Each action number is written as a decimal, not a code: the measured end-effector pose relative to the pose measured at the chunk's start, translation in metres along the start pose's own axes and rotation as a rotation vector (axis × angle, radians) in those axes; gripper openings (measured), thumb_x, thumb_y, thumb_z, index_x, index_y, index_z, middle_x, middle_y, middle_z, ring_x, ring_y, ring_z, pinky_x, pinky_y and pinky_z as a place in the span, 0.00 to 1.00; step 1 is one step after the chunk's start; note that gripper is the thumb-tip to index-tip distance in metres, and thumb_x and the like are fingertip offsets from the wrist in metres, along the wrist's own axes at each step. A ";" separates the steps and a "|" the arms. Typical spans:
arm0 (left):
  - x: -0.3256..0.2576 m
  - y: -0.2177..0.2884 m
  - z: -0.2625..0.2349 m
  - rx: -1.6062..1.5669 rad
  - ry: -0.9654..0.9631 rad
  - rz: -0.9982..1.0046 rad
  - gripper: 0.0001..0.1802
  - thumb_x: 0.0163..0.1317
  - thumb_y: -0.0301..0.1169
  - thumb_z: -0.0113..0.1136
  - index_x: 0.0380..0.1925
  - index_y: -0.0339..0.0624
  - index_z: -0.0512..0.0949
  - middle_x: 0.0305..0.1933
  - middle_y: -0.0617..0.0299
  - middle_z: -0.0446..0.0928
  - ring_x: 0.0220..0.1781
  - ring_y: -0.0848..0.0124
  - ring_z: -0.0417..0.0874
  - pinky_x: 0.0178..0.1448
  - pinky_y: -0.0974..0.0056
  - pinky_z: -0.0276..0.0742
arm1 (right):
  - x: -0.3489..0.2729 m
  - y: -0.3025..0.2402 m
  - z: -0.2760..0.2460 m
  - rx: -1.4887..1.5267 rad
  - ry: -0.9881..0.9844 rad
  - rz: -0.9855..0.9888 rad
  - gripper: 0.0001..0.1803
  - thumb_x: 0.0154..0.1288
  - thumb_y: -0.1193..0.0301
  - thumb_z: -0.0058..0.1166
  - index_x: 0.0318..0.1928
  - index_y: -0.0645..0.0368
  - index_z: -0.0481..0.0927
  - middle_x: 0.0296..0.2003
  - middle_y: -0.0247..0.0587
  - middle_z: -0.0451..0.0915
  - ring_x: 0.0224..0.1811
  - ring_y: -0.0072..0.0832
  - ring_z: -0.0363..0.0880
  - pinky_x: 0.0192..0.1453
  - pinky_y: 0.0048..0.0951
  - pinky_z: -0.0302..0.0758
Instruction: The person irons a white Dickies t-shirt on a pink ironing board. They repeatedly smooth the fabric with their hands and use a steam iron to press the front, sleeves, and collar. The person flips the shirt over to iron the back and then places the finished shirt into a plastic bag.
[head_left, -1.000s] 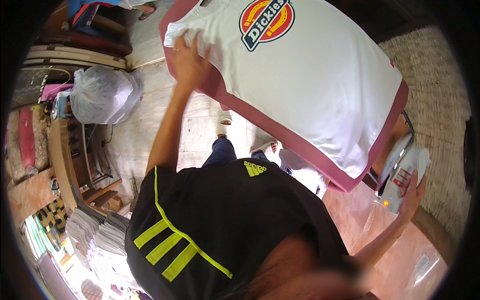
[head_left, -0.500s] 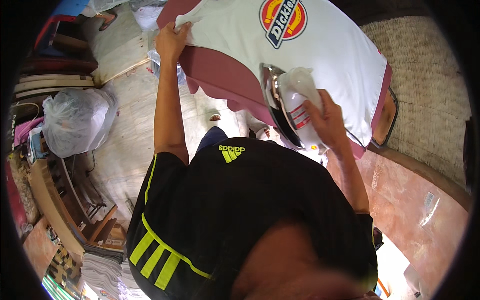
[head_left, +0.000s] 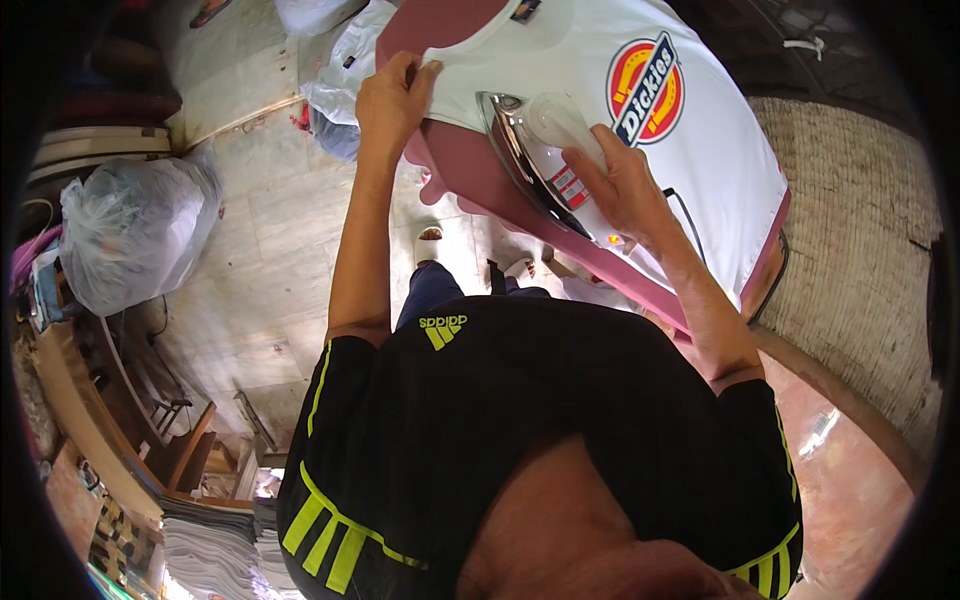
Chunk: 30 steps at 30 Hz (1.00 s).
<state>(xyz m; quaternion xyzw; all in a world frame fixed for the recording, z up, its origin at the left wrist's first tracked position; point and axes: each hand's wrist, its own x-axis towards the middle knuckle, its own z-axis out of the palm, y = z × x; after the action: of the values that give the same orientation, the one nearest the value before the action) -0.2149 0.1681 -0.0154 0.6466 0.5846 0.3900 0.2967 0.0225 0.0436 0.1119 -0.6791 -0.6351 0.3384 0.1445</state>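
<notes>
Iron (head_left: 535,150) is lying soleplate-down on the white T-shirt (head_left: 640,140) over the maroon ironing board (head_left: 480,175), long axis running away from the body, right hand (head_left: 620,180) gripping it, left hand (head_left: 392,100) pinching the shirt's edge.

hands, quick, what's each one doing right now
Left hand: closed, pinching the edge of the white shirt on the board.
Right hand: closed on the iron, its soleplate tilted up.

The right hand (head_left: 625,185) covers the iron's (head_left: 535,150) handle. The shirt (head_left: 640,110) runs past the top edge. The bag's (head_left: 135,235) contents are unclear.
</notes>
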 end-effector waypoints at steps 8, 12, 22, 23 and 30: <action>-0.022 -0.037 -0.033 -0.173 -0.013 -0.151 0.15 0.63 0.40 0.68 0.35 0.38 0.81 0.21 0.57 0.81 0.22 0.64 0.82 0.30 0.59 0.73 | 0.061 -0.042 0.013 -0.097 -0.096 -0.171 0.23 0.74 0.54 0.54 0.44 0.66 0.75 0.30 0.63 0.82 0.34 0.59 0.82 0.38 0.46 0.77; -0.035 -0.066 -0.045 -0.182 0.113 -0.216 0.13 0.66 0.38 0.65 0.36 0.37 0.82 0.20 0.60 0.78 0.22 0.73 0.77 0.30 0.65 0.71 | 0.083 -0.049 0.023 -0.079 -0.082 -0.303 0.22 0.74 0.55 0.54 0.46 0.65 0.77 0.32 0.60 0.84 0.34 0.54 0.84 0.40 0.43 0.77; -0.008 -0.025 -0.019 -0.077 0.124 0.036 0.20 0.68 0.43 0.61 0.42 0.35 0.85 0.35 0.50 0.85 0.36 0.63 0.86 0.43 0.61 0.78 | 0.075 -0.016 0.011 -0.184 -0.091 -0.307 0.27 0.75 0.50 0.50 0.53 0.65 0.78 0.41 0.58 0.85 0.41 0.45 0.84 0.48 0.38 0.78; -0.005 -0.023 -0.012 0.008 0.086 0.085 0.21 0.68 0.44 0.62 0.43 0.34 0.85 0.37 0.49 0.85 0.39 0.62 0.87 0.45 0.62 0.79 | 0.063 -0.008 0.006 -0.185 -0.076 -0.290 0.29 0.75 0.49 0.50 0.53 0.66 0.78 0.41 0.60 0.85 0.41 0.48 0.85 0.48 0.40 0.78; 0.000 -0.006 0.018 0.380 0.228 0.254 0.25 0.55 0.53 0.71 0.29 0.39 0.83 0.32 0.46 0.79 0.37 0.48 0.82 0.38 0.48 0.78 | -0.040 0.038 -0.027 -0.078 -0.039 0.047 0.29 0.76 0.50 0.50 0.56 0.67 0.75 0.39 0.63 0.84 0.41 0.49 0.86 0.48 0.43 0.78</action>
<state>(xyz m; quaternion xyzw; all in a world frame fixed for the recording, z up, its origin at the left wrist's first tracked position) -0.2025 0.1703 -0.0296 0.7108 0.5914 0.3775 0.0506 0.0702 0.0057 0.1185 -0.6922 -0.6345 0.3298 0.0977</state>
